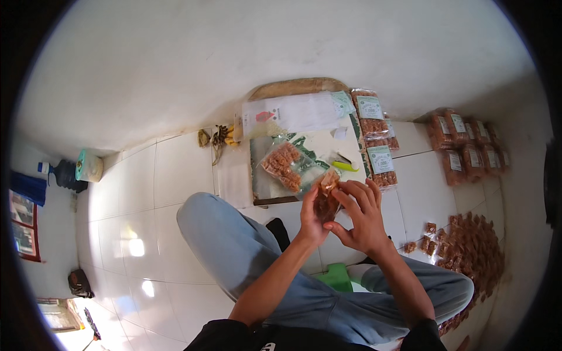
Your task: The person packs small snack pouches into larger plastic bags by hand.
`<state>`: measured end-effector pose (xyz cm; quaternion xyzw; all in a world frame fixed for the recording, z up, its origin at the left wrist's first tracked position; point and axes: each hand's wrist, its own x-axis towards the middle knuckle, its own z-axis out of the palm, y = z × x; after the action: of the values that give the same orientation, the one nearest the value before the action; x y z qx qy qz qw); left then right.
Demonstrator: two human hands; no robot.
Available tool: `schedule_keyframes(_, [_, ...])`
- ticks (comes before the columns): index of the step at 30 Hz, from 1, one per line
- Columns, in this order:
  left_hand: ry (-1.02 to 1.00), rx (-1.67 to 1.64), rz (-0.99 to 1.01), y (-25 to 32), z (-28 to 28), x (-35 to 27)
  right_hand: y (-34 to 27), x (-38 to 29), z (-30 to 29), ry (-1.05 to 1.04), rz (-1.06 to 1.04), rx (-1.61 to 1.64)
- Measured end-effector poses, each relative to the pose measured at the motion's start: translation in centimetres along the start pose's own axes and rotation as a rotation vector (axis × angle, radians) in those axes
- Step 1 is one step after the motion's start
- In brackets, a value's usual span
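My left hand [312,221] is curled around several small clear packets of brown snack [327,202], held just past the near edge of a low table. From the other side, the fingertips and thumb of my right hand [362,215] press on the same packets, its other fingers spread. Just beyond my hands a larger clear plastic bag of brown snack [282,164] lies on the table [274,199]. To its right is a stapler with a lime-green handle [345,166]. Flat clear plastic bags [298,112] are stacked at the table's far side, with green printed labels [342,104] beside them.
Filled, labelled snack packs [381,162] stand along the table's right side, and several more [470,147] by the wall. A large heap of small packets [474,250] lies on the floor at right. Bananas [230,135] lie left of the table. A green plastic stool [337,277] is beneath me.
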<state>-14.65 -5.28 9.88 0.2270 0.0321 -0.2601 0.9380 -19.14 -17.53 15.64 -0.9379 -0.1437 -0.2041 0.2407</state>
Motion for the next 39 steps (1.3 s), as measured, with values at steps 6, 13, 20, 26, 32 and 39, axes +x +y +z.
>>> schedule_keyframes(6, [-0.256, 0.137, -0.050, 0.0, -0.5, 0.6, -0.4, 2.2, -3.5, -0.028, 0.120, 0.194])
schedule_keyframes(13, [-0.081, 0.091, -0.226, -1.2, 0.5, 0.4, 2.2, 1.4, -5.7, -0.163, 0.150, 0.130])
schedule_keyframes(20, [0.034, -0.099, -0.323, -4.7, 0.3, -0.4, 1.5, -3.6, 0.7, 0.163, 0.392, 0.084])
schedule_keyframes(26, [0.136, 0.065, -0.403, -8.1, -2.0, -2.4, -0.2, -7.9, -0.4, -0.046, 0.397, 0.214])
schedule_keyframes(32, [0.247, 0.297, -0.613, -9.9, -0.9, -3.5, 0.8, -12.8, 1.0, 0.067, 0.826, 0.457])
schedule_keyframes(39, [0.125, 0.874, -0.897, -9.2, -1.5, -2.9, 2.8, -14.3, 3.7, 0.224, 1.040, 0.447])
